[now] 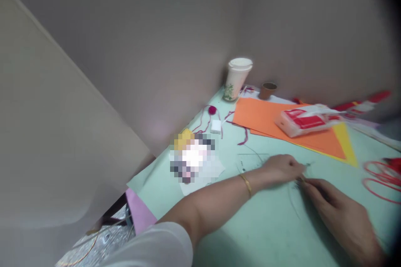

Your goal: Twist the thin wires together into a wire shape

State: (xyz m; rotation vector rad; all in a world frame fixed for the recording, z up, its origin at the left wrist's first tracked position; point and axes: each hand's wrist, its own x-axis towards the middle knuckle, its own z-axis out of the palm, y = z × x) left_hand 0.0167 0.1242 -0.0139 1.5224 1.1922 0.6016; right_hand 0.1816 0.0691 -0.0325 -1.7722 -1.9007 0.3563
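Observation:
My left hand point(282, 167) rests on the pale green table point(257, 225), a gold bangle on its wrist, fingers pinched together on a thin dark wire point(294, 200) that curves across the surface. My right hand point(341, 212) comes in from the lower right and its fingertips meet the left hand's at the same spot, closed on the wire. The frame is blurred, so the wire's ends are hard to follow.
Orange paper point(275, 123) over a yellow sheet lies beyond the hands, with a red-and-white plastic packet point(305, 120) on it. A lidded paper cup point(237, 78) and small brown cup point(267, 90) stand by the wall. Red cord loops point(380, 179) lie right. Pink yarn point(213, 110), a white block point(216, 126) and pink paper point(139, 210) sit left.

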